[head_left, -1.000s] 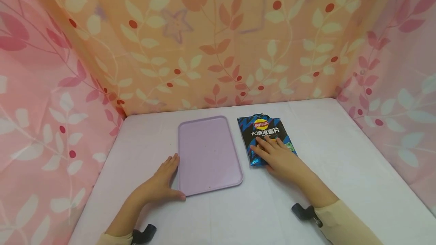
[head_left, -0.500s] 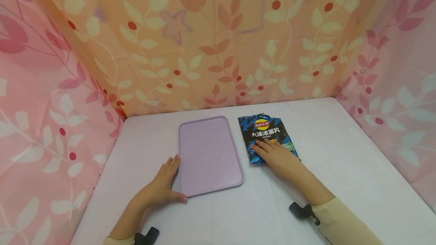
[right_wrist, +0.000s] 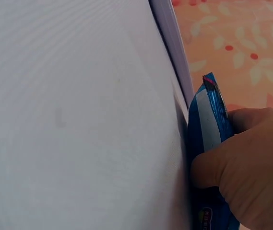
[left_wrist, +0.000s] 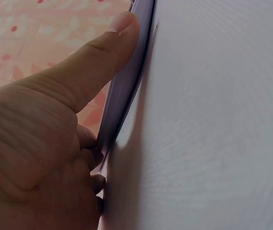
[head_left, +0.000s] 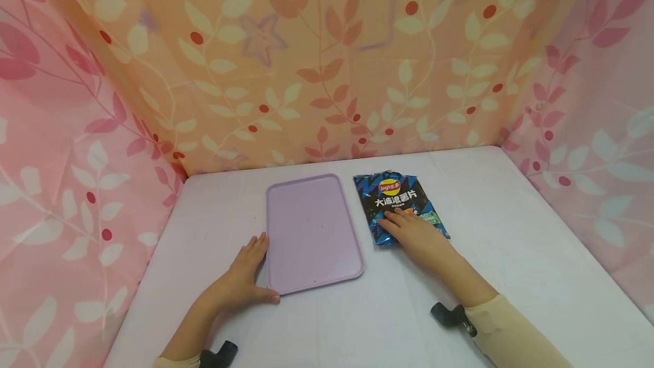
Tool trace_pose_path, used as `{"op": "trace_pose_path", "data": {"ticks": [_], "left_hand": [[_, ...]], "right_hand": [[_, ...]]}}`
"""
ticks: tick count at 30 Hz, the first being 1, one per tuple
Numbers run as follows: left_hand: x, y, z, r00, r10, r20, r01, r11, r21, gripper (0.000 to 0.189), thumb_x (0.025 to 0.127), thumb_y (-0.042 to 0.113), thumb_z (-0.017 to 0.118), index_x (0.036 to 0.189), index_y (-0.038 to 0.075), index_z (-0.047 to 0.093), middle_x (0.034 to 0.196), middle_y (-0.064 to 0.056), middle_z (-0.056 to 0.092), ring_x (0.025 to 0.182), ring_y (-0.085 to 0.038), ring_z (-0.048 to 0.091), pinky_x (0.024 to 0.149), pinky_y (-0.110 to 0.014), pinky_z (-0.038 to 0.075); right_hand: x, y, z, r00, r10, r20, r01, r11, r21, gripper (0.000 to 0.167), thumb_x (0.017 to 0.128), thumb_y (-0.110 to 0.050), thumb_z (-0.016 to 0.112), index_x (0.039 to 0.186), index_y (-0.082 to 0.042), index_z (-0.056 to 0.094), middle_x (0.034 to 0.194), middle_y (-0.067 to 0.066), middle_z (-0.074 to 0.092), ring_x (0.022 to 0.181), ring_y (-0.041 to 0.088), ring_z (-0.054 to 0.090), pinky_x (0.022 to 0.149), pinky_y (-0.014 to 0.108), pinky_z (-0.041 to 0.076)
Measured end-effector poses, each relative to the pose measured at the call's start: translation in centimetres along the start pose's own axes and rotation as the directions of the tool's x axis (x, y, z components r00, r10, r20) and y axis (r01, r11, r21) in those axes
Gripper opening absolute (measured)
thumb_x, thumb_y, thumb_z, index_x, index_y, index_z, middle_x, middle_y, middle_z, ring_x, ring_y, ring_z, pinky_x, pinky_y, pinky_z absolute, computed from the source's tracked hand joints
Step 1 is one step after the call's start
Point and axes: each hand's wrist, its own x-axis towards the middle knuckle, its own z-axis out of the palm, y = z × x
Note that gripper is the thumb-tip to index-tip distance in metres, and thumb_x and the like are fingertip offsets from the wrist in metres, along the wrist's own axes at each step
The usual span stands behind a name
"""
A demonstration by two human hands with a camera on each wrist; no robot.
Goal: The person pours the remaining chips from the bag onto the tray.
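Note:
A blue and black bag of Lay's potato chips (head_left: 395, 197) lies on the white table, right of the lilac tray (head_left: 314, 231). My right hand (head_left: 421, 243) holds the bag by its near end, fingers on the printed top. The right wrist view shows the thumb (right_wrist: 208, 170) against the lower side of the bag (right_wrist: 206, 124). At the tray's left side, my left hand (head_left: 237, 283) spreads its fingers along the edge while the thumb (left_wrist: 98, 57) touches the near left corner. Its fingers look straight and grip nothing.
White cloth covers the table (head_left: 214, 209). Behind it hangs an orange leaf-patterned curtain (head_left: 327, 61), with pink patterned curtains (head_left: 66, 186) at both sides. Small crumbs dot the tray. A black wrist camera (head_left: 447, 316) sits on the right sleeve.
My right hand's fingers have drawn slightly back toward the near end of the bag, whose near edge has shifted a little away from me. The left hand and tray stay put.

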Motion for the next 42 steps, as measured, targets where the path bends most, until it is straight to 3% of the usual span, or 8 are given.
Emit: {"op": "trace_pose_path", "data": {"ticks": [10, 23, 32, 37, 40, 42], "left_hand": [[0.0, -0.2, -0.1, 1.000, 0.008, 0.001, -0.008, 1.000, -0.003, 0.144, 0.062, 0.070, 0.086, 0.165, 0.007, 0.008, 0.173, -0.010, 0.002, 0.159, -0.037, -0.002, 0.125, -0.062, 0.005], [-0.1, -0.4, 0.1, 1.000, 0.021, -0.001, -0.021, 1.000, 0.006, 0.144, 0.062, 0.072, 0.085, 0.165, 0.006, 0.008, 0.173, -0.011, 0.002, 0.159, -0.037, -0.002, 0.125, -0.062, 0.005], [-0.1, -0.4, 0.0, 1.000, 0.022, -0.006, -0.022, 1.000, 0.015, 0.144, 0.062, 0.072, 0.085, 0.165, 0.006, 0.008, 0.173, -0.011, 0.003, 0.159, -0.037, -0.001, 0.125, -0.061, 0.005], [-0.2, -0.3, 0.0, 1.000, 0.020, -0.007, -0.020, 1.000, 0.008, 0.144, 0.062, 0.070, 0.086, 0.165, 0.006, 0.008, 0.173, -0.012, 0.003, 0.159, -0.037, -0.001, 0.126, -0.061, 0.005], [-0.2, -0.2, 0.0, 1.000, 0.024, -0.012, -0.024, 1.000, 0.009, 0.145, 0.062, 0.070, 0.086, 0.165, 0.005, 0.008, 0.173, -0.012, 0.004, 0.159, -0.037, -0.001, 0.126, -0.061, 0.004], [-0.2, -0.2, 0.0, 1.000, 0.026, -0.014, -0.026, 1.000, 0.009, 0.145, 0.061, 0.071, 0.086, 0.165, 0.005, 0.008, 0.173, -0.012, 0.004, 0.159, -0.037, -0.001, 0.126, -0.061, 0.004]], "right_hand": [[-0.4, 1.0, 0.4, 0.991, -0.050, -0.121, 0.049, 0.999, -0.015, 0.043, 0.100, -0.006, 0.062, 0.141, -0.018, 0.062, 0.146, 0.011, 0.060, 0.136, 0.036, 0.055, 0.109, 0.056, 0.047], [-0.6, 1.2, 0.2, 0.948, -0.197, -0.249, 0.181, 0.980, -0.085, 0.045, 0.094, -0.005, 0.068, 0.138, -0.015, 0.064, 0.141, 0.012, 0.063, 0.134, 0.036, 0.056, 0.109, 0.055, 0.048], [-0.3, 0.4, -1.4, 0.890, -0.310, -0.335, 0.282, 0.951, -0.130, 0.056, 0.085, 0.000, 0.075, 0.139, -0.012, 0.062, 0.141, 0.013, 0.063, 0.134, 0.036, 0.056, 0.105, 0.053, 0.051], [-0.2, -0.4, -2.7, 0.838, -0.387, -0.386, 0.352, 0.922, -0.161, 0.062, 0.080, 0.001, 0.079, 0.139, -0.011, 0.062, 0.140, 0.013, 0.064, 0.133, 0.036, 0.057, 0.104, 0.052, 0.052], [-0.2, -1.0, -3.4, 0.825, -0.406, -0.392, 0.375, 0.914, -0.158, 0.060, 0.084, 0.000, 0.077, 0.141, -0.012, 0.062, 0.141, 0.012, 0.063, 0.136, 0.035, 0.055, 0.107, 0.051, 0.050], [-0.1, -1.4, -4.0, 0.820, -0.417, -0.392, 0.387, 0.909, -0.157, 0.051, 0.093, -0.004, 0.070, 0.142, -0.013, 0.061, 0.143, 0.011, 0.062, 0.137, 0.034, 0.054, 0.110, 0.051, 0.048]]}}
